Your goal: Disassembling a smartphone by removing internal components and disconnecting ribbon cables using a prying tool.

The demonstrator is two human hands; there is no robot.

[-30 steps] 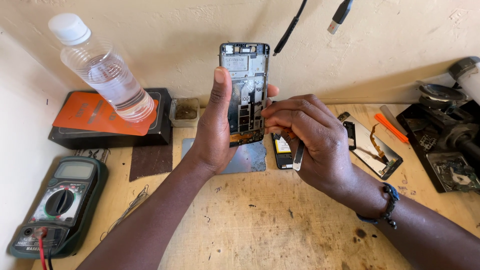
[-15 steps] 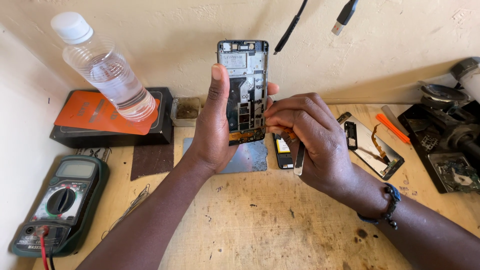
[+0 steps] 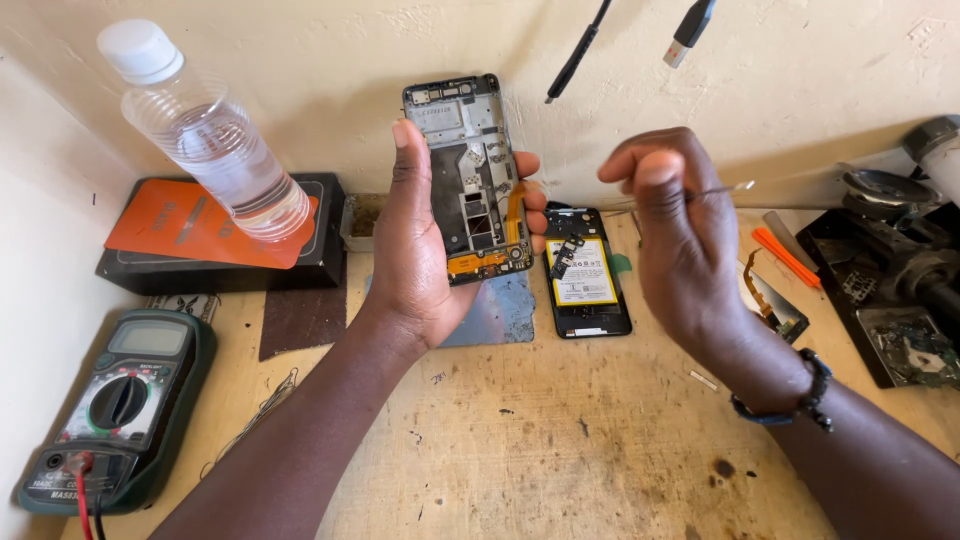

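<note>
An opened phone frame [image 3: 468,180] is being held upright above the tabletop [image 3: 540,440] by the left hand [image 3: 420,240]. The grip of that hand is being closed around the frame: the thumb is being pressed along its left edge, and fingertips [image 3: 528,165] are being shown wrapped round its right edge. The bared inside of the frame, with an orange flex strip near its lower end, is being turned toward the camera.

To the right of that grip, and apart from the frame, the right hand [image 3: 680,230] is being held raised, with a beaded bracelet [image 3: 800,395] being worn on its wrist. Its grip is being pinched shut on a thin metal tool [image 3: 725,190], which is being pointed out to the right of the knuckles. Whether the tool is tweezers or a pick cannot be told.

Between the two grips and below them, a second opened phone [image 3: 585,275] with a yellow-labelled battery is being left lying flat on the tabletop. Directly under the left grip a grey metal plate [image 3: 500,310] is being left lying flat.

Left of the left grip, a clear plastic bottle [image 3: 205,140] with a white cap is being seen tilted over a black box [image 3: 215,265] with an orange sheet on it. Lower left of the same grip, a green multimeter [image 3: 120,405] is lying. Above the right grip, two cables [image 3: 690,25] are hanging.
</note>
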